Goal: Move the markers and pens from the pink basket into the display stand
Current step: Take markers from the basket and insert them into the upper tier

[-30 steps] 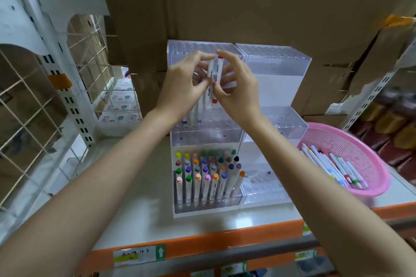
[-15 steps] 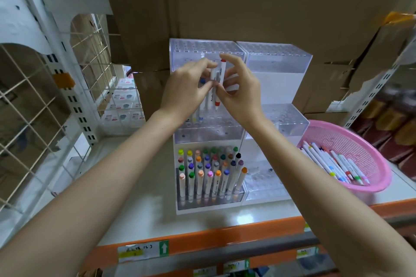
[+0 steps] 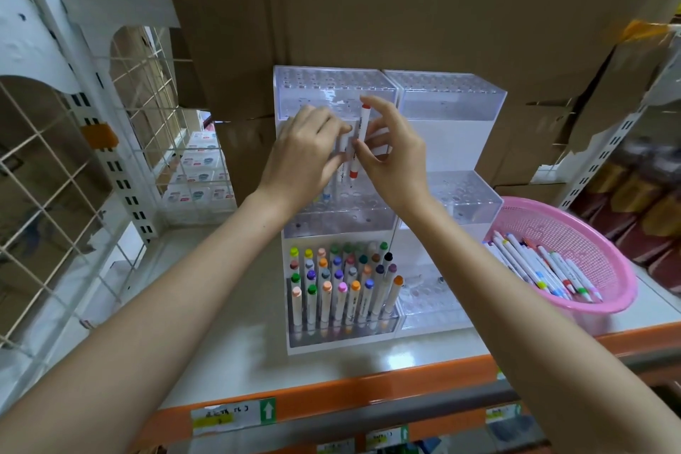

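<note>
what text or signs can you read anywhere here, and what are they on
No wording reads clearly.
White up arrow on a green square: shelf-edge label.
Handwritten marks on the white and yellow tag beside it: too blurred to read.
Lower shelf labels: too small to read.
Print on the red-capped marker in the right hand: blurred.
Print on the marker barrels in the display stand and pink basket: too small to read.

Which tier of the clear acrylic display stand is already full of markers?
The lowest left tier: packed with upright colour-capped markers, while the others look nearly empty.
</note>
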Demonstrator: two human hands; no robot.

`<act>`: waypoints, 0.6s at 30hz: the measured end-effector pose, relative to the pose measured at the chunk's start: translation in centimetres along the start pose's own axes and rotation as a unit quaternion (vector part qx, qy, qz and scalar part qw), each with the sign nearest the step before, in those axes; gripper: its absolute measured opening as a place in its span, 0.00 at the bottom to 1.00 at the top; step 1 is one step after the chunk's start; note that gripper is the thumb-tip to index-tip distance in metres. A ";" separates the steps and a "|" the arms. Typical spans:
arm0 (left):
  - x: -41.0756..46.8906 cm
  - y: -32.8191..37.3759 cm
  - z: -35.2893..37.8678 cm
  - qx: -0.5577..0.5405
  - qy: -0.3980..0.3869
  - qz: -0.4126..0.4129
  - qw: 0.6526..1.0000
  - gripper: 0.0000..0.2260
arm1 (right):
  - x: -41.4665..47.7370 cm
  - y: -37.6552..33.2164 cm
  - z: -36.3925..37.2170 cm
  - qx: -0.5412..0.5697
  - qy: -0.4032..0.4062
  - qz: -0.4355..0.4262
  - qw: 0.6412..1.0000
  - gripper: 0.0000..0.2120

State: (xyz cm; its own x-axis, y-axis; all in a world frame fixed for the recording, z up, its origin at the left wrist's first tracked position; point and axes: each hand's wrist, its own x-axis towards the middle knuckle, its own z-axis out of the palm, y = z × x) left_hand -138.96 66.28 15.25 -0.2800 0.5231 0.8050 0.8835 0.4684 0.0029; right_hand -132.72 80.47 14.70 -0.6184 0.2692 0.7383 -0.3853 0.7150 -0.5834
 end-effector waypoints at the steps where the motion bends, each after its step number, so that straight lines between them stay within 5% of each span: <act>1: -0.1 0.0 0.0 0.008 -0.006 0.003 1.000 0.15 | 0.0 0.0 0.0 0.000 0.000 -0.001 1.000 0.24; 18: -1.1 0.2 -0.9 0.049 -0.025 0.014 0.998 0.18 | -0.2 -0.1 0.3 -0.006 -0.023 0.006 1.000 0.23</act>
State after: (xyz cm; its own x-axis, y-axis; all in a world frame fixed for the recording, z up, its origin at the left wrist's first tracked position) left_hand -138.16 65.16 14.90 -0.2767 0.5709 0.7730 0.8510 0.5191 -0.0788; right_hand -132.75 80.20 14.52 -0.6532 0.2484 0.7152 -0.3691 0.7203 -0.5873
